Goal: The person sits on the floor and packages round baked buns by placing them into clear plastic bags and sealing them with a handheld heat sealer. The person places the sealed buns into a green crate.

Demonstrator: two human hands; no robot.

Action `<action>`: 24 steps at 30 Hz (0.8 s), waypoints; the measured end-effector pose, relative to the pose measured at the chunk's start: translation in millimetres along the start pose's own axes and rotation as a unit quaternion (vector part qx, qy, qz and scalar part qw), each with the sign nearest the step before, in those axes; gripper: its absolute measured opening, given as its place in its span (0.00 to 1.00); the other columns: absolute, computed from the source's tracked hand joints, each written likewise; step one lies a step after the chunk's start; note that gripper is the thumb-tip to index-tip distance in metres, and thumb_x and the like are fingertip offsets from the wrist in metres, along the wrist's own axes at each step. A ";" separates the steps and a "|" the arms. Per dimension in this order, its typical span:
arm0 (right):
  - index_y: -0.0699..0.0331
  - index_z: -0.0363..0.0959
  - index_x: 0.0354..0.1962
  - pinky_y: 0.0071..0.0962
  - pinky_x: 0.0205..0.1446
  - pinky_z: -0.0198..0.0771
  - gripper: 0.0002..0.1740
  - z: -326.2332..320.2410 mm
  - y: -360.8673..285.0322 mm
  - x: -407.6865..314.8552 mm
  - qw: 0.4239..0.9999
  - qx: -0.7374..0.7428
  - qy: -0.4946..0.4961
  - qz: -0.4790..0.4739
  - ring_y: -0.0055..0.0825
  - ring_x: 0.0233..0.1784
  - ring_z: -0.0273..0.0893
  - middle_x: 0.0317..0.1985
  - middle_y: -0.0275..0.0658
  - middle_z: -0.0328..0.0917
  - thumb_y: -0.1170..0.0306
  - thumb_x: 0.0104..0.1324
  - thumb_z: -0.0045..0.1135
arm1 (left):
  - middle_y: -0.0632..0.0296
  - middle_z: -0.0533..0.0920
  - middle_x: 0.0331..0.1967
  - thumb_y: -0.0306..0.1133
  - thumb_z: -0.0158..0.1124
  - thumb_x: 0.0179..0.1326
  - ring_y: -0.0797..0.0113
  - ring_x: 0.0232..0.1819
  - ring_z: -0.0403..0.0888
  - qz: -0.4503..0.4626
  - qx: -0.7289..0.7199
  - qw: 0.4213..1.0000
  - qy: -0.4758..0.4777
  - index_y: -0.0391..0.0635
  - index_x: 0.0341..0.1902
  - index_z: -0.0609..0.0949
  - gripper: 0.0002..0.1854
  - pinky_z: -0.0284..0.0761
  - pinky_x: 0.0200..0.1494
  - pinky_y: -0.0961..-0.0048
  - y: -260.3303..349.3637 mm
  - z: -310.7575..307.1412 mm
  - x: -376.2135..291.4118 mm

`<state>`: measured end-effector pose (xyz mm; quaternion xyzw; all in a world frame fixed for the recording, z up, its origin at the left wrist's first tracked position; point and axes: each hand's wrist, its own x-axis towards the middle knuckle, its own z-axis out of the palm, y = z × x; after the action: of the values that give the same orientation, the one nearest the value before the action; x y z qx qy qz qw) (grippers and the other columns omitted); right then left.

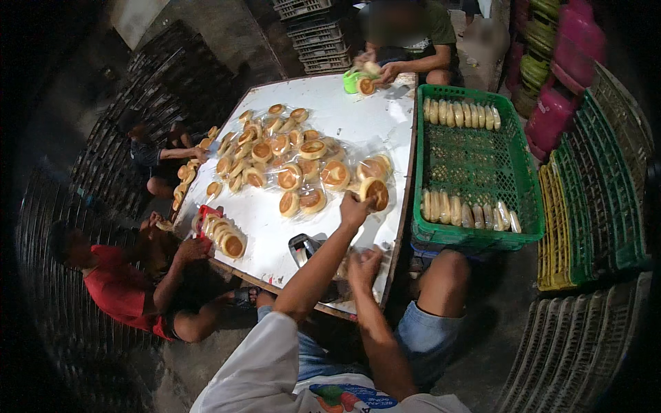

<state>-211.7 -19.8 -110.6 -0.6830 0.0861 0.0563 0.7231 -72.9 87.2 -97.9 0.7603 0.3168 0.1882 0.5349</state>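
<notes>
A round browned bun in clear plastic (375,194) is pinched in the fingers of my left hand (356,207), raised at the right side of the white table (268,242). Below and a little right of it, my right hand (364,263) is blurred near the table's near edge, its fingers curled; whether it holds anything I cannot tell. Partly behind my left forearm lies a black tape dispenser (301,250). Many wrapped round buns (289,176) spread across the middle of the table, some overlapping.
A green plastic crate (477,236) with rows of wrapped buns stands right of the table. A person in red (119,284) sits left by a red dispenser (207,219); another is further left (147,155). A person at the far edge (434,57) handles buns by a green dispenser (350,82). Stacked crates (563,340) stand right.
</notes>
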 end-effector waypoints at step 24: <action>0.65 0.77 0.30 0.19 0.28 0.63 0.12 -64.4 -169.1 -137.3 0.926 -0.002 -0.351 -0.140 0.12 0.25 0.67 0.23 0.26 0.75 0.67 0.68 0.67 | 0.58 0.82 0.55 0.47 0.74 0.61 0.70 0.57 0.79 -0.032 -0.276 0.862 -0.425 0.35 0.65 0.75 0.35 0.74 0.61 0.73 25.9 -266.3 -297.1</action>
<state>-315.5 -89.3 79.1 -0.6263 -0.2701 0.1911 0.7059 -448.5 63.3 36.9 0.5772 0.0178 -0.0901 0.8114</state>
